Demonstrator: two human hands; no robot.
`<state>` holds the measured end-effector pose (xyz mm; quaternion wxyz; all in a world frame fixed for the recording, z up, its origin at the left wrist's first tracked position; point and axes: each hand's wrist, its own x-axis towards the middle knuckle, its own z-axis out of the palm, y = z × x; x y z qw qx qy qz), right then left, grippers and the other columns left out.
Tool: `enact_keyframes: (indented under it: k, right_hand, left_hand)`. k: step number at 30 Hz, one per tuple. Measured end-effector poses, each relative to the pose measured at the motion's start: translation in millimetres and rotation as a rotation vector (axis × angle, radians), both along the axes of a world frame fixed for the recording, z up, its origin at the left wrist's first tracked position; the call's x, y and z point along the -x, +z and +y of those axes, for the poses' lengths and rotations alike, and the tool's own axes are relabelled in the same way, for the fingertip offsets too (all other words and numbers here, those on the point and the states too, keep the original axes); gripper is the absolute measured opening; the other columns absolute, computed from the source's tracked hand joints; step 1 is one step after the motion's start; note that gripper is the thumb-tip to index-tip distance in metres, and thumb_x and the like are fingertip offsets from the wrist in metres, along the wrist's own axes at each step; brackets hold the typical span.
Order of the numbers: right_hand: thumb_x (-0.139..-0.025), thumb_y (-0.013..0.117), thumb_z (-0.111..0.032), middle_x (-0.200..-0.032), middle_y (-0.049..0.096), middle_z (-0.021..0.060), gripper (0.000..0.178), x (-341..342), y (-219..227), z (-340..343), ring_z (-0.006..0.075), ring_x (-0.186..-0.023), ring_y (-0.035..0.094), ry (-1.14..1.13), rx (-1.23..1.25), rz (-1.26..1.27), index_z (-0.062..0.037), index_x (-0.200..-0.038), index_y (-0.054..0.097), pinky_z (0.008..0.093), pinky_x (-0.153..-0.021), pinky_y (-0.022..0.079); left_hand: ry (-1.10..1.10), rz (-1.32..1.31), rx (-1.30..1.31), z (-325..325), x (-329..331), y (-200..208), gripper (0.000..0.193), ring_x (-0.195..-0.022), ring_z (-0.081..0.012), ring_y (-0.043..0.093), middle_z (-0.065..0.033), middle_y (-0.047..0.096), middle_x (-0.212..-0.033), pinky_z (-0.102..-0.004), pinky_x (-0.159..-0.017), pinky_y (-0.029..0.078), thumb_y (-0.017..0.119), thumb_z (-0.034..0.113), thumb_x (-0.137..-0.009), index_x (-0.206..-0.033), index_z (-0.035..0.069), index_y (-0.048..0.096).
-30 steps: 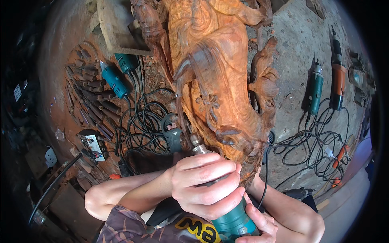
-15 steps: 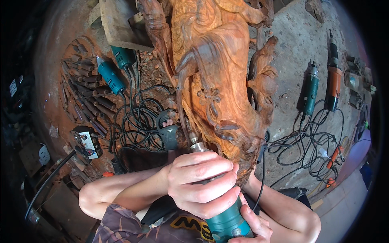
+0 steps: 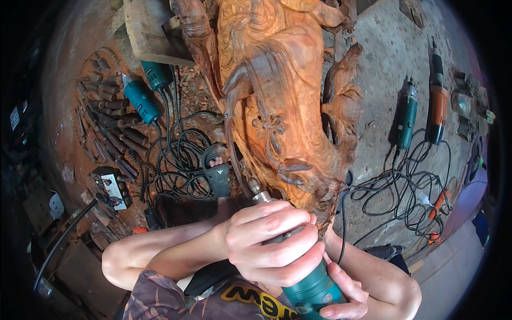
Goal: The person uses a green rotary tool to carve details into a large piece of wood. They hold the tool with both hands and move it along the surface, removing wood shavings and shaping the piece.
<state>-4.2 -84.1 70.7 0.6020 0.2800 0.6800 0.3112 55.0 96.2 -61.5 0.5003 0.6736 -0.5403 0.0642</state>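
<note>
My left hand wraps its fingers over the front of a green die grinder. Lower down, the fingers of my right hand curl round the tool's rear body. The grinder's metal collet points up and left, and its tip sits against or close to the lower left edge of a large wood carving; I cannot tell whether it touches. Orange-brown wood with darker ridges makes up the carving, including a raised flower and leaf shapes. My palms hide much of the grinder.
Two teal power tools lie left beside tangled black cords and a heap of chisels. Right of the carving lie a green grinder and an orange one with coiled cords. A concrete block stands upper left. My sandalled foot is near the cords.
Both hands and the grinder have shifted slightly right and down. The carving and surroundings appear slightly further left in the view. My grip stays the same.
</note>
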Motion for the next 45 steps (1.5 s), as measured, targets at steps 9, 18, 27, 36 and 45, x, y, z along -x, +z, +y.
enact_keyframes:
  k: [9,18,27,36,45]
  right_hand:
    - [-0.103,0.051,-0.015,-0.133,0.055,-0.0029,0.026,20,4,-23,0.0107,-0.140,0.048,0.442,0.356,-0.654,-0.0188,-0.125,0.063,0.0425,-0.119,0.038]
    - [-0.098,0.055,-0.012,-0.140,0.050,0.0051,0.027,27,3,-30,0.0164,-0.143,0.045,0.701,0.593,-1.093,-0.0161,-0.123,0.065,0.0414,-0.119,0.038]
    - [-0.094,0.061,-0.008,-0.146,0.045,0.0131,0.028,38,-1,-33,0.0222,-0.146,0.042,0.711,0.692,-1.255,-0.0132,-0.121,0.067,0.0403,-0.120,0.037]
    - [-0.089,0.066,-0.005,-0.151,0.040,0.0211,0.030,78,-28,-28,0.0280,-0.148,0.039,0.611,0.919,-1.494,-0.0103,-0.118,0.068,0.0393,-0.122,0.035]
    - [-0.084,0.072,-0.001,-0.157,0.036,0.0291,0.032,144,-80,-2,0.0338,-0.151,0.036,0.294,1.274,-1.744,-0.0074,-0.115,0.070,0.0383,-0.123,0.034]
  left_hand:
    - [0.021,-0.014,-0.040,-12,-7,4,0.043,-0.086,-0.0207,0.070,-0.0045,0.069,-0.103,-0.0294,-0.064,0.057,0.086,-0.005,-0.074,-0.109,0.012,0.067]
    - [0.016,-0.014,-0.061,-14,2,3,0.042,-0.083,-0.0215,0.070,-0.0050,0.068,-0.102,-0.0298,-0.063,0.056,0.085,-0.005,-0.073,-0.108,0.011,0.068]
    - [0.007,-0.029,-0.094,-14,-5,6,0.044,-0.082,-0.0215,0.070,-0.0050,0.068,-0.101,-0.0290,-0.060,0.055,0.086,-0.005,-0.073,-0.109,0.011,0.067]
    - [0.002,0.006,-0.064,-23,15,18,0.039,-0.079,-0.0174,0.071,-0.0008,0.069,-0.095,-0.0254,-0.058,0.055,0.087,-0.008,-0.071,-0.099,0.013,0.071]
    - [0.068,-0.006,-0.113,-33,26,34,0.046,-0.087,-0.0176,0.072,0.0013,0.069,-0.099,-0.0277,-0.065,0.059,0.089,-0.007,-0.068,-0.103,0.016,0.070]
